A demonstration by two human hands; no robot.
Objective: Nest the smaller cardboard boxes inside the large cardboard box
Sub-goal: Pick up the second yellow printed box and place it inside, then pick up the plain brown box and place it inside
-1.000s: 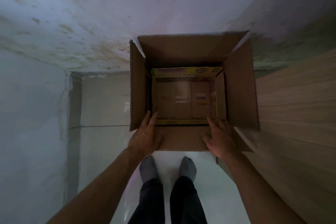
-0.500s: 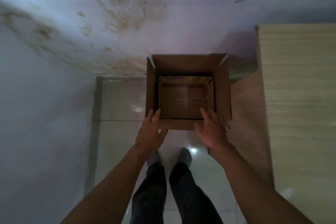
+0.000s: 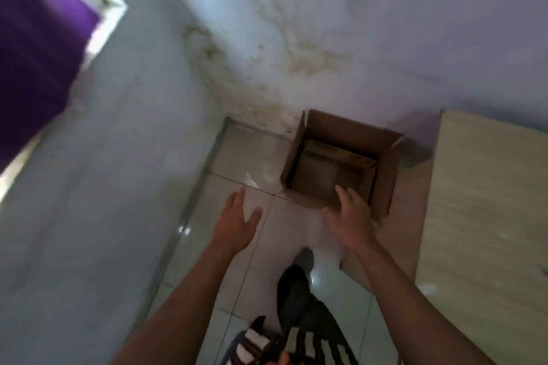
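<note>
The large brown cardboard box stands open on the tiled floor in the corner, its flaps upright. Inside it sits a smaller cardboard box with a yellow printed rim, also open at the top. My right hand hovers in front of the large box's near edge, fingers spread and empty, hiding part of that edge. My left hand is over the bare tiles to the left of the box, fingers apart, holding nothing. Neither hand touches the box.
A light wooden cabinet stands right beside the box. Stained walls close the corner behind and to the left. A purple curtain hangs at the upper left. A striped mat lies by my legs at the bottom.
Both hands have come off the large box's near edge and drawn back. The view has pulled away and turned left, so the box looks smaller and farther right.
</note>
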